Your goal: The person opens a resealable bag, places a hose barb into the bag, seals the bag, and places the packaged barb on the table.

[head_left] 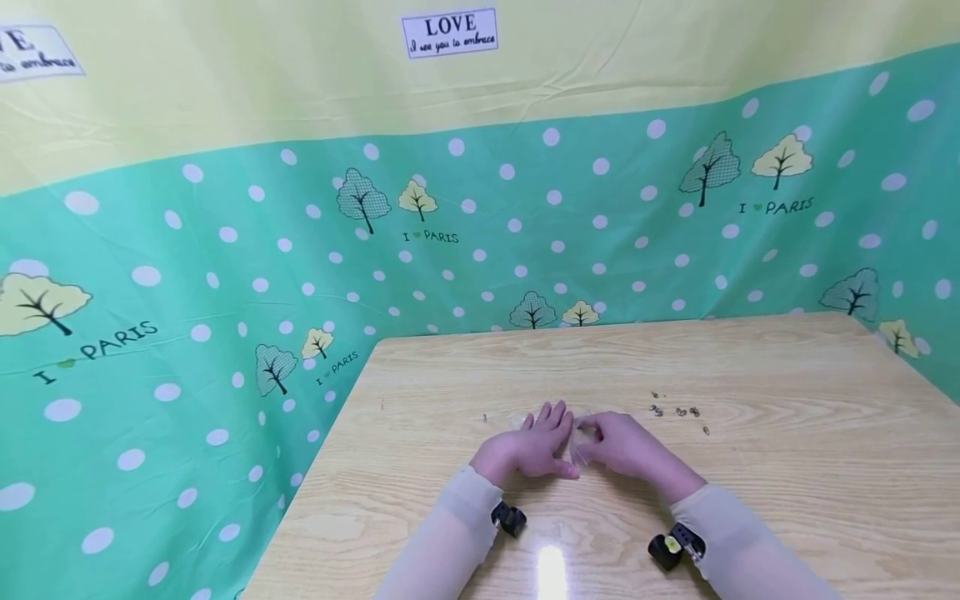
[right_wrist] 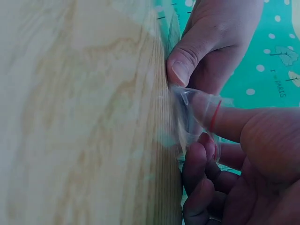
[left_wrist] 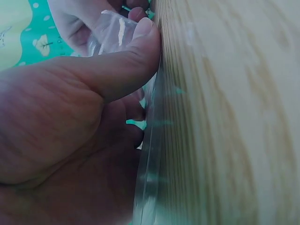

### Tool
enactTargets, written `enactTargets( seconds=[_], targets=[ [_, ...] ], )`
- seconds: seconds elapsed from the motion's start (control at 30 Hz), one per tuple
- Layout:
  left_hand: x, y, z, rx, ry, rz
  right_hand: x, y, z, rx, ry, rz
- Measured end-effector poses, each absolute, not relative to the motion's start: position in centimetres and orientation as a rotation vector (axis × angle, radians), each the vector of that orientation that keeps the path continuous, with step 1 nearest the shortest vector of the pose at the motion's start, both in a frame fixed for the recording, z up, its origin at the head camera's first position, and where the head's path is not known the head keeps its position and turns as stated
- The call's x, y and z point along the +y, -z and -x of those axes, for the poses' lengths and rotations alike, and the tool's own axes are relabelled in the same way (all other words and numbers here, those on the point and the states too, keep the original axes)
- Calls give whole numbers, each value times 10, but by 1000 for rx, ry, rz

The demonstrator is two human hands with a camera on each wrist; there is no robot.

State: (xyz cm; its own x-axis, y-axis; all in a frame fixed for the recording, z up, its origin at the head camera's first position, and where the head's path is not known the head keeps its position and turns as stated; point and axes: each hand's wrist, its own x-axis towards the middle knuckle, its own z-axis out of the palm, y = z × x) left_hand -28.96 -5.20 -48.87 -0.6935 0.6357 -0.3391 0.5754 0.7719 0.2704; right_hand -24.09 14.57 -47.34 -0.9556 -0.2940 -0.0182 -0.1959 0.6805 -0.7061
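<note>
A clear plastic zip bag [head_left: 581,448] lies on the table between the two hands. My left hand [head_left: 534,446] rests flat on it, fingers spread and straight. In the left wrist view, the thumb [left_wrist: 126,65] lies along the table beside the lifted end of the bag. My right hand [head_left: 626,443] grips that end. The right wrist view shows a red line [right_wrist: 216,115] across the bag's mouth, with film over the right thumb [right_wrist: 234,121] and the other fingers curled on the far side. What the bag contains is hard to make out.
Several small dark pieces [head_left: 681,412] are scattered on the wooden table [head_left: 787,467] beyond the right hand. A tiny dark bit [head_left: 485,417] lies left of the left hand. A green and yellow patterned curtain [head_left: 450,275] hangs behind the table.
</note>
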Motion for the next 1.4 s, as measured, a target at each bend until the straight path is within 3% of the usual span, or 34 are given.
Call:
enactTargets(
  seconds=[0.27,0.57,1.4],
  targets=[
    [-48,460,271,2526,-239,-901,145,473,237,2794,1110,401],
    [-58,467,262,2541,-270,-907,128,481,227,2808,1124,357],
    [-58,468,282,2572,-636,-927,134,472,236,2860,1060,348]
  ],
)
